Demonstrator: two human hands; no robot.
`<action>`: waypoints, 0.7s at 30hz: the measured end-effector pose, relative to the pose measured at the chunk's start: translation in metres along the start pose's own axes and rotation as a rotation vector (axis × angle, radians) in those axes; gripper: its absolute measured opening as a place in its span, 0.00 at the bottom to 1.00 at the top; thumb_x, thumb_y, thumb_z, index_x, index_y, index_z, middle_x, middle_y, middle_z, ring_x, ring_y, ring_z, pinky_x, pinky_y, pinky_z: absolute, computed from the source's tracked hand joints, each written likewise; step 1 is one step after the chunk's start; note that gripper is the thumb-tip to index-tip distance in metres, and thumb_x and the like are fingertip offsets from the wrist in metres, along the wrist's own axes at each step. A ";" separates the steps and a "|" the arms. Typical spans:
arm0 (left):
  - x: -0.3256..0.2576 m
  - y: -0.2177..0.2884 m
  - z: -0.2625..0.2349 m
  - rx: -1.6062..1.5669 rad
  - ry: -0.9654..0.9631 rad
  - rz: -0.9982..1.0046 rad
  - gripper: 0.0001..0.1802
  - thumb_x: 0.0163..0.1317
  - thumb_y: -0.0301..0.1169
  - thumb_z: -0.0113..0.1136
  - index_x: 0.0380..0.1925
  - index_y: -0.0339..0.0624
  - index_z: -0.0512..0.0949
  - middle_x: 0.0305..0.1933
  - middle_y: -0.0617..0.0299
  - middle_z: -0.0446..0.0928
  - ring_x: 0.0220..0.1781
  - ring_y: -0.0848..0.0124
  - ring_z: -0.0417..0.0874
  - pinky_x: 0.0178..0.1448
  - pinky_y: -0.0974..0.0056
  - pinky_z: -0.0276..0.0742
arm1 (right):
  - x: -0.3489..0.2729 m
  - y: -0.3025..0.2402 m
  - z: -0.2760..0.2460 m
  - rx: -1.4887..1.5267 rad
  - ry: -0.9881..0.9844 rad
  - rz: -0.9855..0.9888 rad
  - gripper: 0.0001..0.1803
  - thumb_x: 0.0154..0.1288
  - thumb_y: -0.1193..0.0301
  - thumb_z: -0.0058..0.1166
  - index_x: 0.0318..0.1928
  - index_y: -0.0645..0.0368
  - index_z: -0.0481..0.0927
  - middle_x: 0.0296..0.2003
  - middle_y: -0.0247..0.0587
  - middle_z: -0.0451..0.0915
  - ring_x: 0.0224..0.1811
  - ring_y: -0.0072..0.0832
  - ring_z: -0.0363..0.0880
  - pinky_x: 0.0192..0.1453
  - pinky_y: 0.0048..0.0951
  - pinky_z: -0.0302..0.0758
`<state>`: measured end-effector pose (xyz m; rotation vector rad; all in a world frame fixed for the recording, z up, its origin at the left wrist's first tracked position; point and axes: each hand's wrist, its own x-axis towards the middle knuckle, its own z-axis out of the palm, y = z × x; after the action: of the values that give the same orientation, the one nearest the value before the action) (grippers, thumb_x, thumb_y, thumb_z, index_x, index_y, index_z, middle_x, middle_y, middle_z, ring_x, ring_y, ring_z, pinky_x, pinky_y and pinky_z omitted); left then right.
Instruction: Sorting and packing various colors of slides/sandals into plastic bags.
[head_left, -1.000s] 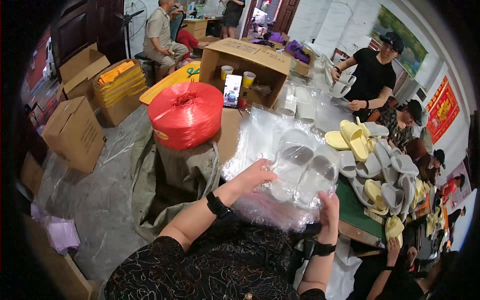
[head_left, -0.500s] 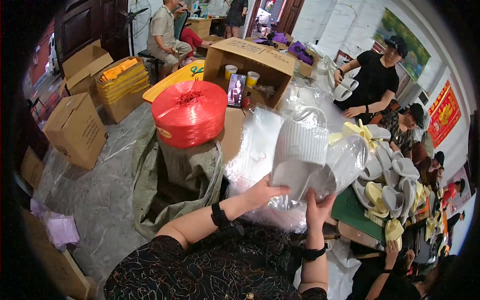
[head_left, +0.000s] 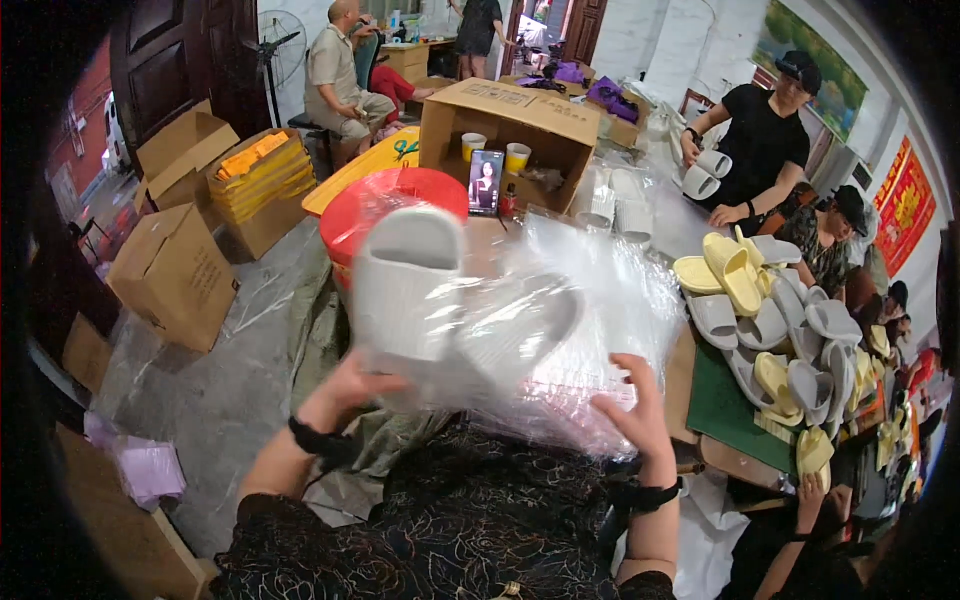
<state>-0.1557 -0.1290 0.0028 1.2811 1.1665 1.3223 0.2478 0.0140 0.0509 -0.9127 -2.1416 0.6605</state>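
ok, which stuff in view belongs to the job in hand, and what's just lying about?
Job in hand:
- bagged grey slippers, held in the left hand
- clear bags, near the open right hand
- slipper pile, probably

Lying about, apparently:
- phone
- two cups
- fan

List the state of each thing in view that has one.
Grey slippers in clear plastic bag: held, blurred
Left hand: gripping the bagged slippers
Right hand: open, empty
Black rectangular smartphone: upright, screen lit
Brown rectangular cardboard box: open at front
White-and-yellow round cups: upright
Yellow and grey slippers: piled, unbagged
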 end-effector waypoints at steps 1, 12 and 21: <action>-0.013 0.005 -0.031 0.085 0.036 -0.106 0.12 0.54 0.26 0.70 0.38 0.34 0.85 0.39 0.59 0.86 0.39 0.72 0.84 0.45 0.65 0.79 | 0.000 0.014 -0.002 -0.091 0.091 0.018 0.33 0.48 0.66 0.73 0.55 0.59 0.75 0.52 0.47 0.76 0.58 0.43 0.72 0.62 0.40 0.69; -0.103 -0.077 -0.164 0.763 0.179 -0.602 0.26 0.42 0.33 0.73 0.43 0.34 0.81 0.40 0.56 0.84 0.42 0.67 0.83 0.51 0.59 0.77 | -0.012 0.089 0.027 -0.541 0.021 0.128 0.25 0.56 0.62 0.63 0.52 0.60 0.76 0.52 0.55 0.77 0.55 0.53 0.74 0.58 0.48 0.71; 0.009 -0.259 -0.118 -0.084 0.600 -0.788 0.25 0.56 0.39 0.65 0.51 0.35 0.77 0.49 0.57 0.81 0.45 0.57 0.82 0.44 0.54 0.78 | -0.024 0.092 0.025 -0.533 0.051 0.159 0.27 0.59 0.61 0.62 0.55 0.62 0.75 0.54 0.58 0.75 0.58 0.53 0.73 0.62 0.47 0.70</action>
<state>-0.2731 -0.0922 -0.2536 0.2557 1.7589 1.1319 0.2775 0.0484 -0.0363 -1.3725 -2.2536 0.1273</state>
